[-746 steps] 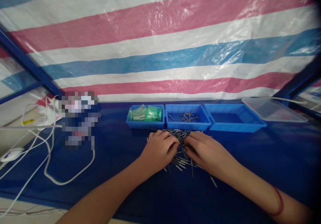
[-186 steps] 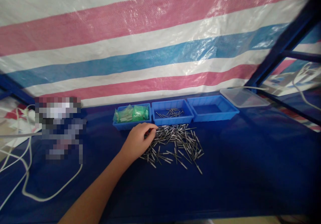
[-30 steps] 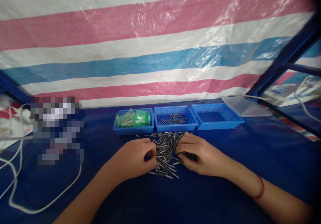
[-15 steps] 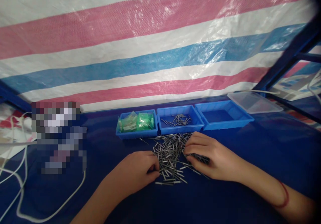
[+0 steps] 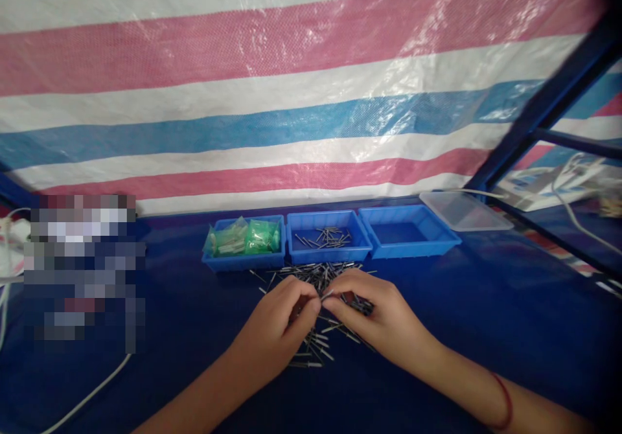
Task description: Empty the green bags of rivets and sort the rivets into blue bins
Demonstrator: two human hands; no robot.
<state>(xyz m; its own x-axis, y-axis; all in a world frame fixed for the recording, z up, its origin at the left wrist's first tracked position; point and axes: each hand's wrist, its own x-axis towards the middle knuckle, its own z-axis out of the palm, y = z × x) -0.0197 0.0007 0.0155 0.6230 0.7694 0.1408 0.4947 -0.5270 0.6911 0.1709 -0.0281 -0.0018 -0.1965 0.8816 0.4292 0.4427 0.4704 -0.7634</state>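
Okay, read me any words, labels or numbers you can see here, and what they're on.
None is readable.
The green packets in the left blue bin: any print too small to tell.
The block at far left: blurred out.
Striped tarp, metal pins, clear lid: no text visible.

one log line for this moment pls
left hand, right hand: fingertips pinching one thin metal pin | below: loose pile of metal pins

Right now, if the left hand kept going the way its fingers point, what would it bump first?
The right hand, most likely. The left hand points up and to the right, and the fingertips of both hands nearly meet above the pins. Whether they already touch is too small to tell.
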